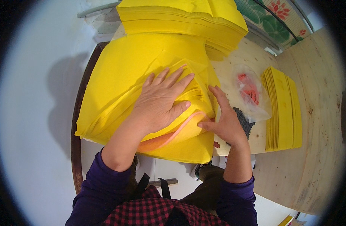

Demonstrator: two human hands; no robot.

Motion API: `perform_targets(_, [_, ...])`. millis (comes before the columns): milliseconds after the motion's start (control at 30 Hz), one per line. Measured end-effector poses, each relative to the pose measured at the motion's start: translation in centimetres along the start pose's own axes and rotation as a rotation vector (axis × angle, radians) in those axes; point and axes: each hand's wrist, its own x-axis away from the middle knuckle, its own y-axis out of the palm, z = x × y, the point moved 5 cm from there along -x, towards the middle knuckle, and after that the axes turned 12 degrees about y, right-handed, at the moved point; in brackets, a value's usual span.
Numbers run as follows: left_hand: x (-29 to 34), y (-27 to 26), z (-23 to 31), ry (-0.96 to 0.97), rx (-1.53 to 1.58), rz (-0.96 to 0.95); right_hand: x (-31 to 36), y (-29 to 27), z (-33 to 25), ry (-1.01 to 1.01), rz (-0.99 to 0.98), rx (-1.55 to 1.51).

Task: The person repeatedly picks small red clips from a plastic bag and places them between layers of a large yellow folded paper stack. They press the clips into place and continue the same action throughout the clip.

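Observation:
My left hand (158, 101) lies flat with its fingers spread on a stack of thin yellow sheets (116, 71), paper or cloth; I cannot tell which. Several folded layers (193, 94) show between my two hands. At the near right edge of the stack, my right hand (229, 122) is open, thumb and fingers apart, the thumb touching the yellow material. Just below my left hand curls a sheet with a pink edge and an orange underside (161, 145). The near corner of the yellow material hangs past the table's front edge.
A thick yellow stack (180, 19) stands at the back. On the right of the wooden table (256, 56) lie a clear plastic bag with red pieces (250, 92), a dark textured cloth (243, 122) and a folded yellow bundle (282, 109). A wooden panel (312, 113) rises at the right.

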Motion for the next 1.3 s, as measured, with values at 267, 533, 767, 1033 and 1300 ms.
perform_targets(267, [-0.1, -0.1, 0.1, 0.008, -0.009, 0.018, -0.1, -0.8, 0.3, -0.055, -0.006, 0.041])
perform_targets(533, [-0.1, -0.2, 0.1, 0.010, -0.022, 0.018, -0.1, -0.3, 0.3, -0.049, 0.005, 0.045])
perform_targets(767, [0.0, -0.3, 0.3, 0.015, -0.021, 0.028, 0.1, -0.9, 0.2, -0.058, 0.002, -0.019])
perform_targets(1033, [-0.1, -0.1, 0.0, 0.008, 0.000, 0.000, -1.0, 0.6, 0.5, 0.020, 0.177, -0.081])
perform_targets(1300, [0.0, -0.1, 0.0, 0.010, 0.005, 0.005, -0.5, 0.6, 0.4, -0.003, 0.088, -0.053])
